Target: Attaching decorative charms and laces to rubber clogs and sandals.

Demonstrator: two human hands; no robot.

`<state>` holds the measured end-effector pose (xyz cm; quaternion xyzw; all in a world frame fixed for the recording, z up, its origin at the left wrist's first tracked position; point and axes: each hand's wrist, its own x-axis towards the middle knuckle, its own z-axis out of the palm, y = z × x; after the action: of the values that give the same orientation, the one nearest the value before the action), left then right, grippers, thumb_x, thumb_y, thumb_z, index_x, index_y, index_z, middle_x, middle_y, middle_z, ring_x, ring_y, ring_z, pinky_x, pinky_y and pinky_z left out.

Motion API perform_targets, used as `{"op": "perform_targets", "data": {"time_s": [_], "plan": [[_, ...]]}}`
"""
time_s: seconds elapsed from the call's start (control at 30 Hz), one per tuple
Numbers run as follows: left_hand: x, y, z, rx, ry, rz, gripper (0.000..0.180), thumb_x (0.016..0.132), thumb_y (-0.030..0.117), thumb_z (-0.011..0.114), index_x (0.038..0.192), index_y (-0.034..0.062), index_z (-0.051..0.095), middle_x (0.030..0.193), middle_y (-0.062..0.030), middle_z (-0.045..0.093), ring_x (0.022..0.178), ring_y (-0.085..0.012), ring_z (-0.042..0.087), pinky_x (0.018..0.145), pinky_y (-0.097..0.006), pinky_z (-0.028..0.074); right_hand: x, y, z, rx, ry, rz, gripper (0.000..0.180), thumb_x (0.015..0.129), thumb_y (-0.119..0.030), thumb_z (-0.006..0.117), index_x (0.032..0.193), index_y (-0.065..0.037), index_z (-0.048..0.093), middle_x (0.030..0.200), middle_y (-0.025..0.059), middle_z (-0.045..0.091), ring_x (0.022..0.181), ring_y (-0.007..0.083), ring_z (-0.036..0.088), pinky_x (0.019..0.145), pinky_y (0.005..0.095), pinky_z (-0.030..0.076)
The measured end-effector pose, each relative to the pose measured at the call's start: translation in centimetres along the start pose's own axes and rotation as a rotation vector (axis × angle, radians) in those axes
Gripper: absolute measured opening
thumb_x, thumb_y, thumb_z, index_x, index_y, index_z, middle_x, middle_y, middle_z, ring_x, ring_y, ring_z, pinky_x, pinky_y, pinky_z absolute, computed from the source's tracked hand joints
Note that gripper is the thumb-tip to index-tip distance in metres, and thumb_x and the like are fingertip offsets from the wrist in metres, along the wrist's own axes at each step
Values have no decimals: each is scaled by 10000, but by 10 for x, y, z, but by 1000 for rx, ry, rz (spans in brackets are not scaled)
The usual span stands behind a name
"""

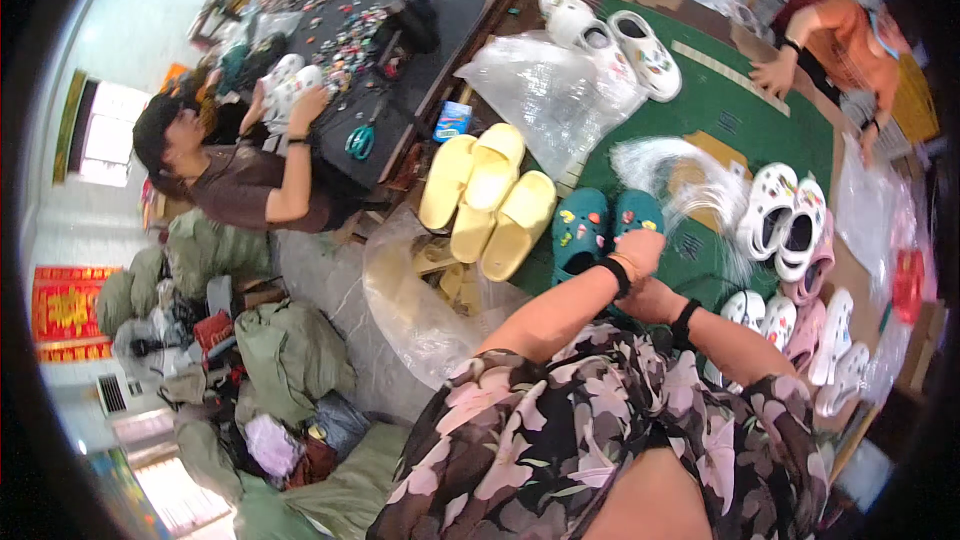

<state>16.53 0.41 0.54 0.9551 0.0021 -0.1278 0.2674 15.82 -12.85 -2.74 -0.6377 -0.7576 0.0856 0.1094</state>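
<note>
A pair of teal clogs with colourful charms lies in front of me. My left hand is closed at the near part of the right-hand teal clog, covering its heel. Just below it, my right hand is also closed, its fingers mostly hidden. What either hand grips is not visible. Beyond them, a bundle of thin white strands spreads over the green mat. To the left lie several pale yellow slides.
White clogs and pink clogs stand right; more white clogs lie far off near clear plastic bags. A co-worker in orange sits far right. At left, another person holds white clogs by a dark table.
</note>
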Motion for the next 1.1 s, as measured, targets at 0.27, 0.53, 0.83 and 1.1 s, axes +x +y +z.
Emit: {"op": "perform_targets", "data": {"time_s": [0.27, 0.53, 0.83, 1.1], "plan": [[-4, 5, 9, 41, 56, -1, 111, 757, 89, 583, 817, 56, 670, 801, -192, 676, 764, -354, 676, 679, -438, 550, 10, -3, -6, 440, 61, 144, 387, 795, -149, 581, 1176, -83, 601, 1215, 111, 598, 1156, 287, 560, 989, 413, 444], [-19, -26, -23, -538, 425, 1, 92, 759, 48, 635, 742, 21, 549, 674, -162, 609, 651, -348, 621, 608, -424, 484, -4, -12, -82, 345, 230, 324, 227, 765, -44, 649, 988, -39, 605, 912, 124, 626, 881, 294, 613, 812, 376, 486], [-47, -13, -45, -884, 391, -40, 144, 800, 72, 681, 781, -10, 564, 679, -101, 623, 645, -188, 631, 599, -314, 489, 8, -1, -64, 1125, 647, 967, 116, 866, -24, 589, 972, -3, 546, 867, 29, 589, 814, 86, 590, 724, 259, 494], [-62, -30, -58, -1019, 362, -169, 159, 815, 114, 702, 803, -14, 608, 693, -48, 617, 635, -87, 564, 576, -251, 456, 34, 3, -73, 1379, 840, 1045, 75, 906, -65, 586, 901, 10, 596, 806, 45, 643, 742, 106, 618, 691, 241, 508]]}}
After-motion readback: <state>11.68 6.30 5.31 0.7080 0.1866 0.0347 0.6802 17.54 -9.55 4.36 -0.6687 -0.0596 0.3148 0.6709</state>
